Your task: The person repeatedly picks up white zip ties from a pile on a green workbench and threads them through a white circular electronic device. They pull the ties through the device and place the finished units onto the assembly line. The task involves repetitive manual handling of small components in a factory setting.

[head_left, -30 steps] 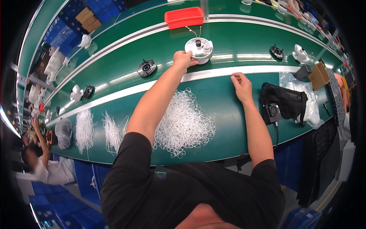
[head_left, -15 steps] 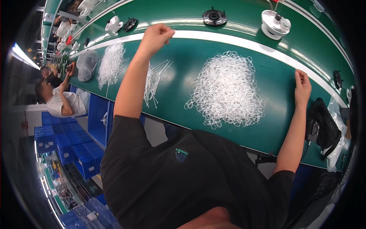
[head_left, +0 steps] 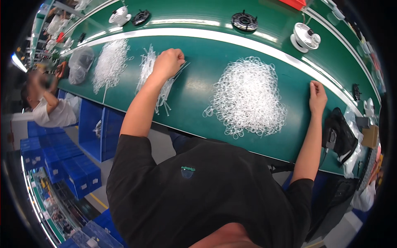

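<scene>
My left hand [head_left: 168, 63] has its fingers curled closed above a loose bundle of straight white cable ties [head_left: 145, 67]. Whatever it may be gripping is hidden. On the green table [head_left: 186, 120], a broad heap of white cable ties closed into loops [head_left: 250, 97] lies between my two hands. To the right of that heap is my right hand [head_left: 318, 97], held just short of the pale strip with fingertips pressed together. Anything between those fingertips is too small to make out.
Another white heap [head_left: 111, 62] and a clear plastic bag [head_left: 80, 64] lie farther left. Beyond the pale strip [head_left: 206, 32] are a black round part [head_left: 244, 21] and a white housing [head_left: 305, 38]. A black bag [head_left: 341, 134] sits at right; a person [head_left: 51, 109] works at left.
My left hand has come back from the pale strip to the straight cable ties. My right hand stays near the strip, fingers still together. The whole view has shifted slightly.
</scene>
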Demonstrator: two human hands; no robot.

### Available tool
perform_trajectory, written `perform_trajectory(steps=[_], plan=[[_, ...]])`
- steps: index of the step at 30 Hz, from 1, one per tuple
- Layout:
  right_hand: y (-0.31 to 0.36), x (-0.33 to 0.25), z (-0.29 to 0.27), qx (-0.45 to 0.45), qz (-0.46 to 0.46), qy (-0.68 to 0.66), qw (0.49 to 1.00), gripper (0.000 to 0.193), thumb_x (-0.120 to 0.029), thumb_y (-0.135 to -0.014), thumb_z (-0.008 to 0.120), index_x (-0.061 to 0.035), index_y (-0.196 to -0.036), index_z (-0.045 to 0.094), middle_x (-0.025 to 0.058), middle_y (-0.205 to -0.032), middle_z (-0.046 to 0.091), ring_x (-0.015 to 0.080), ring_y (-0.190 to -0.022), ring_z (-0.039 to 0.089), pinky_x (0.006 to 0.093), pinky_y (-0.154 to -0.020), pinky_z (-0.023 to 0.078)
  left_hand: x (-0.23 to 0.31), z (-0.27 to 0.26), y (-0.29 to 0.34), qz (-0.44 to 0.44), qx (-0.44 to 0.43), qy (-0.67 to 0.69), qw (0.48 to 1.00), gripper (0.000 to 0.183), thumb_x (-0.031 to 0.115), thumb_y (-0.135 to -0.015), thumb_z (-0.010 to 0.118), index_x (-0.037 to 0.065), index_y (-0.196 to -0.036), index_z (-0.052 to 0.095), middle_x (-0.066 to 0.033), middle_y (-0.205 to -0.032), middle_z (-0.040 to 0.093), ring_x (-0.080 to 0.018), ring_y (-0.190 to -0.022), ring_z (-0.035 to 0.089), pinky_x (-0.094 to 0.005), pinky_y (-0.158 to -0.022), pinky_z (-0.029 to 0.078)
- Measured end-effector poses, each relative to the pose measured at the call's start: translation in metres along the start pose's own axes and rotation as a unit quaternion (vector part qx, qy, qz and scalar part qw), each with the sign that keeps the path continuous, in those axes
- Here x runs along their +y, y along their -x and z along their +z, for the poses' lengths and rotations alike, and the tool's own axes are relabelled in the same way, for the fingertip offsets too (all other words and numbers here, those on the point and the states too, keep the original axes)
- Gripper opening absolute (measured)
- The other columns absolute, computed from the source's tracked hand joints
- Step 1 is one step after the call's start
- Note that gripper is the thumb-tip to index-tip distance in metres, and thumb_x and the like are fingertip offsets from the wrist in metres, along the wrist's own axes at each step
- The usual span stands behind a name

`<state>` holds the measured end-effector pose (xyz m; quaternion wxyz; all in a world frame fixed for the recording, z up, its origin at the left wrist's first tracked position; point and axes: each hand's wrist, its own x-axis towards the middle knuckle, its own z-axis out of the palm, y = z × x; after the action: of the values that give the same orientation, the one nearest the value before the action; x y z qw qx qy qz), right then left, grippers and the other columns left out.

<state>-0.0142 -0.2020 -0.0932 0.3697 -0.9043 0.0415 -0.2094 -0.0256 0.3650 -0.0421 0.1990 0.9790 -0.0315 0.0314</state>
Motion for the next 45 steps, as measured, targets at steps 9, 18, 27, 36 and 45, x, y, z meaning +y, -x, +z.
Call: perform_trajectory(steps=[9, 18, 27, 36, 45], plan=[[0.001, -0.031, -0.008, 0.022, 0.028, -0.077, 0.996, 0.020, -0.014, -0.095, 0.064, -0.0012, -0.109, 0.067, 0.0033, -0.093, 0.068, 0.0095, -0.082, 0.060, 0.0260, -0.076, 0.049, 0.005, -0.011, -0.002, 0.078, 0.105, 0.049, 0.990, 0.009, 0.009, -0.089, 0.065, 0.001, -0.089, 0.059, -0.0125, -0.087, 0.066, -0.0284, -0.073, 0.064, -0.0381, -0.065, 0.050], [0.063, -0.286, 0.038, -0.144, -0.183, -0.221, 0.947, 0.025, -0.009, -0.085, 0.073, -0.0024, -0.107, 0.066, 0.0101, -0.098, 0.070, 0.0187, -0.091, 0.068, 0.0300, -0.081, 0.052, 0.112, -0.031, 0.026, 0.056, -0.061, 0.758, 0.647, 0.008, 0.009, -0.098, 0.058, 0.001, -0.102, 0.056, -0.0097, -0.091, 0.067, -0.0124, -0.075, 0.064, -0.0263, -0.064, 0.056], [0.077, -0.283, 0.070, -0.163, -0.142, -0.339, 0.916, 0.010, -0.003, -0.085, 0.070, -0.0008, -0.094, 0.067, 0.0090, -0.086, 0.070, 0.0170, -0.079, 0.068, 0.0286, -0.071, 0.051, 0.130, -0.006, 0.051, 0.027, -0.075, 0.766, 0.638, 0.010, 0.002, -0.096, 0.060, 0.000, -0.105, 0.057, -0.0121, -0.098, 0.065, -0.0156, -0.080, 0.065, -0.0291, -0.070, 0.058], [0.086, -0.280, 0.076, -0.112, -0.169, -0.317, 0.926, 0.009, -0.002, -0.085, 0.069, -0.0013, -0.094, 0.067, 0.0086, -0.081, 0.069, 0.0178, -0.071, 0.066, 0.0302, -0.063, 0.052, 0.136, 0.011, 0.054, 0.020, -0.036, 0.738, 0.673, 0.009, 0.004, -0.097, 0.059, -0.002, -0.104, 0.058, -0.0103, -0.092, 0.066, -0.0151, -0.078, 0.066, -0.0288, -0.068, 0.059], [0.086, -0.278, 0.074, -0.121, -0.178, -0.291, 0.932, 0.005, -0.002, -0.084, 0.068, -0.0021, -0.089, 0.068, 0.0090, -0.078, 0.068, 0.0214, -0.069, 0.066, 0.0309, -0.061, 0.051, 0.138, 0.010, 0.054, 0.015, -0.015, 0.730, 0.683, 0.015, 0.005, -0.094, 0.064, -0.004, -0.104, 0.057, -0.0108, -0.087, 0.067, -0.0151, -0.075, 0.067, -0.0279, -0.067, 0.060]])
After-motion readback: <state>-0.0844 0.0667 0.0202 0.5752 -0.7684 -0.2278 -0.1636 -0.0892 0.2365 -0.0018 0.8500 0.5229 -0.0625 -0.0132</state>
